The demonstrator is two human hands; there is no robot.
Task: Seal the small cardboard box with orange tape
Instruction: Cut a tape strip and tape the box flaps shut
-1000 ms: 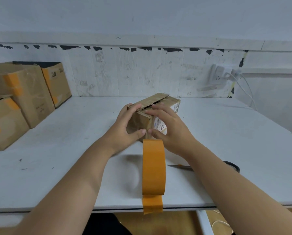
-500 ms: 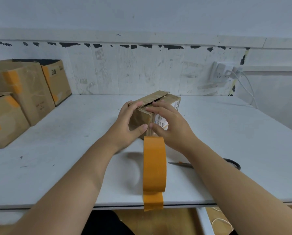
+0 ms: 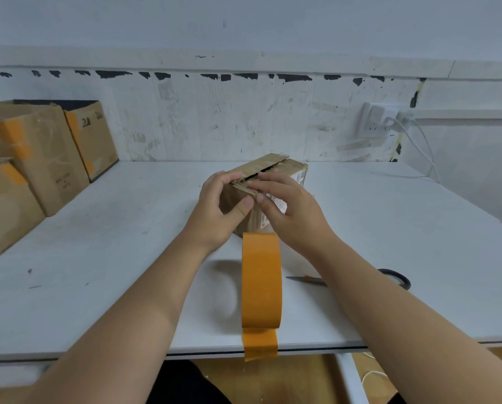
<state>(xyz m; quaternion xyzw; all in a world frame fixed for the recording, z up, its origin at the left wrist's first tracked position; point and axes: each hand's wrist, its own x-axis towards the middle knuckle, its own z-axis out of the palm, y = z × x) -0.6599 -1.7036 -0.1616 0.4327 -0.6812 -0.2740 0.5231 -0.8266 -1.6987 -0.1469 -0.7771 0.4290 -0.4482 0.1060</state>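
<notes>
A: Item one, setting: white table [image 3: 98, 258] against a scuffed white wall, larger cartons [image 3: 37, 158] stacked at the far left, a wall socket [image 3: 377, 118] at the far right.

B: Item two, the task's thing?

A: Small cardboard box [image 3: 284, 170], mid-table, straight ahead of me. Its top flaps are not flat; a dark gap shows along the seam, which runs away from me and slightly to the right.

B: Hands?

A: My left hand [image 3: 217, 214] grips the near left corner, fingers curled over the top edge, thumb on the front face. My right hand [image 3: 290, 211] lies over the near right corner, fingers fairly straight and close together, pressing the flap down, thumb on the front. The two thumbs nearly meet.

B: Tape?

A: Orange tape roll [image 3: 261, 281], standing on edge just nearer me than the box, between my forearms, loose end hanging over the table edge. Scissors [image 3: 395, 279] lie partly under my right forearm.

B: What decides the next move?

A: In my judgement, the roll lines up roughly with the seam, and sits a shade closer to my right wrist. Either hand could reach it; the flaps need holding shut meanwhile.
</notes>
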